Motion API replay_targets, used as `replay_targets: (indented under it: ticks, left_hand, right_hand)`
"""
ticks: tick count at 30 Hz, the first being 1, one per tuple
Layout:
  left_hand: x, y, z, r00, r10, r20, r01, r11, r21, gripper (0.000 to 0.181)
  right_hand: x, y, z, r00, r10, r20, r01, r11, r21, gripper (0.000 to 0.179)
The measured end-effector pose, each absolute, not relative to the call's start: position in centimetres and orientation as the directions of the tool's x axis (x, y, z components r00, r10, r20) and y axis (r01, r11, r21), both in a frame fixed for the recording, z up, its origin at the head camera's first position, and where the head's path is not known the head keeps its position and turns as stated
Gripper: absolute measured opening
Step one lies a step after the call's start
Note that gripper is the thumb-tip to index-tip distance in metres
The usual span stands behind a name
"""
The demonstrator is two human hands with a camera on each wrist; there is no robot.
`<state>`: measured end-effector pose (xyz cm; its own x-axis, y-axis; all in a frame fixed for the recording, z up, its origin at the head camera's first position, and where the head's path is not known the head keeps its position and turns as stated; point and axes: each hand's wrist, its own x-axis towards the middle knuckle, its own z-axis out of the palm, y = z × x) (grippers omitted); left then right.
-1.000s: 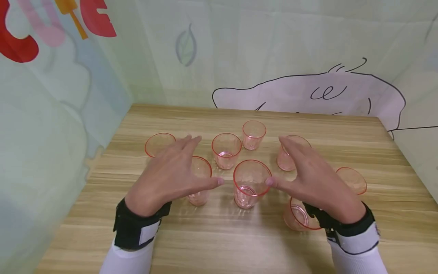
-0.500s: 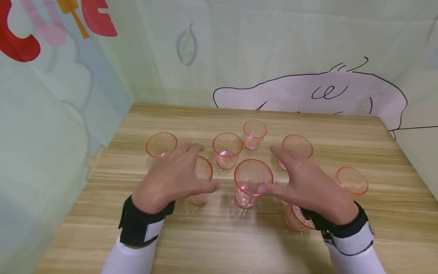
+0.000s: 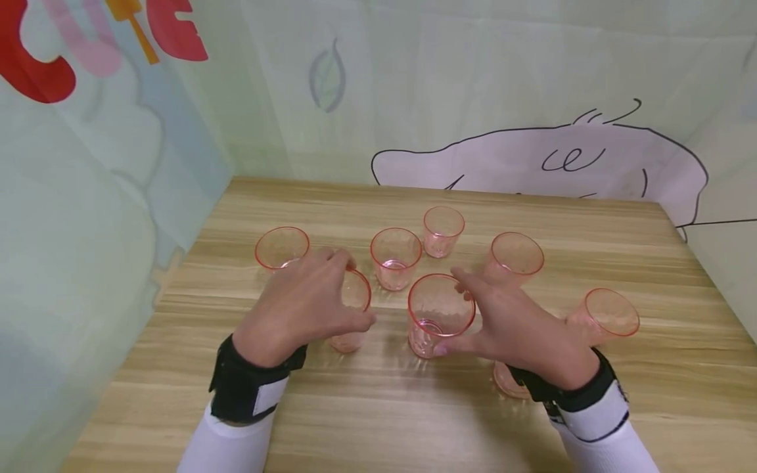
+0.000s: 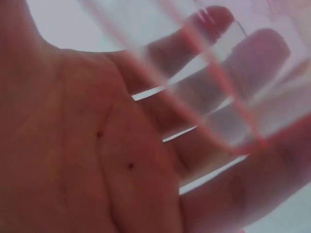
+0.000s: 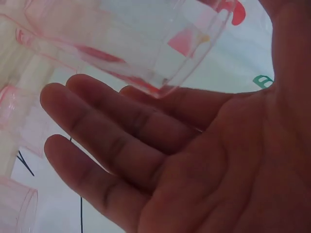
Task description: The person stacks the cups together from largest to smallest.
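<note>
Several clear pink cups with red rims stand on the table. My left hand (image 3: 301, 309) curls round one cup (image 3: 357, 292), its thumb on the near side and fingers at the far rim. In the left wrist view, the fingers (image 4: 257, 53) show through that cup's clear wall. Beside the middle cup (image 3: 434, 305) is my right hand (image 3: 514, 322), thumb low at the near side and fingertips by the far rim. The right wrist view shows these fingers (image 5: 116, 141) loosely extended, with the cup (image 5: 126, 43) just beyond them.
Behind the hands stand a left cup (image 3: 282, 248), a middle cup (image 3: 395, 259), a back cup (image 3: 443, 231) and a right cup (image 3: 517, 253). Another cup (image 3: 612, 312) is at far right. My right wrist partly covers one cup (image 3: 508, 381). Printed cloth (image 3: 473, 79) borders the wooden table (image 3: 367, 420).
My right hand has moved left and lower, bringing its thumb and fingers to either side of the middle cup. My left hand has shifted slightly right, its fingers bending further over the left cup.
</note>
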<state>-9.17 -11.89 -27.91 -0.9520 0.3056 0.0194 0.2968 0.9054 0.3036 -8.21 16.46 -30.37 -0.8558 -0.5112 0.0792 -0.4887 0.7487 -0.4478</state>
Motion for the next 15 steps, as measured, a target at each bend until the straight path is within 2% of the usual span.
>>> replay_targets:
  ticks: [9, 15]
  left_hand:
    - [-9.1, -12.7, -27.2, -0.960, 0.277, 0.028, 0.266, 0.883, 0.387, 0.060]
    - [-9.0, -13.5, -26.5, -0.959, 0.266, 0.093, 0.279, 0.851, 0.446, 0.065]
  right_hand:
    - [-8.0, 15.8, -30.6, -0.869, -0.478, 0.129, -0.484, 0.764, -0.426, 0.084]
    - [-7.9, 15.4, -30.6, -0.877, -0.467, 0.110, -0.460, 0.752, -0.473, 0.088]
